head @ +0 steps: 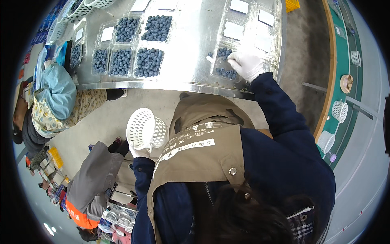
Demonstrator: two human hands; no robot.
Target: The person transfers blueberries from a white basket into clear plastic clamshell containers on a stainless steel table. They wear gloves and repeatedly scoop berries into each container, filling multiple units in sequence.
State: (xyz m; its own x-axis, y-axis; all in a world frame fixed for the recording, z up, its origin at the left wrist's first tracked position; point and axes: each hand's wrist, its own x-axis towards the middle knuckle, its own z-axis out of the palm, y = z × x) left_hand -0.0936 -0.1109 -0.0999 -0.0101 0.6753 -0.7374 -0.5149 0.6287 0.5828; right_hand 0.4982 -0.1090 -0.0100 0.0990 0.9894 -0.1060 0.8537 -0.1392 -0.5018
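Note:
My left hand (138, 151), in a white glove, grips the rim of a white perforated plastic basket (158, 133), tilted beside my apron; no fruit shows inside it. My gloved right hand (246, 65) is over an open clear plastic clamshell (217, 64) on the metal table (186, 65). Blueberries (226, 73) lie in the clamshell in two groups, at its near and far sides. Whether the right fingertips pinch a berry cannot be seen. One loose blueberry (210, 54) and a small white slip (209, 59) lie just left of the clamshell.
Clamshells full of blueberries (149, 62) stand at the left of the table, with more white baskets (56, 30) beyond. Clamshells with white pads (234, 30) lie at the far right. Co-workers stand at the left (56, 91) and lower left (91, 180). A green bench (339, 67) runs along the right.

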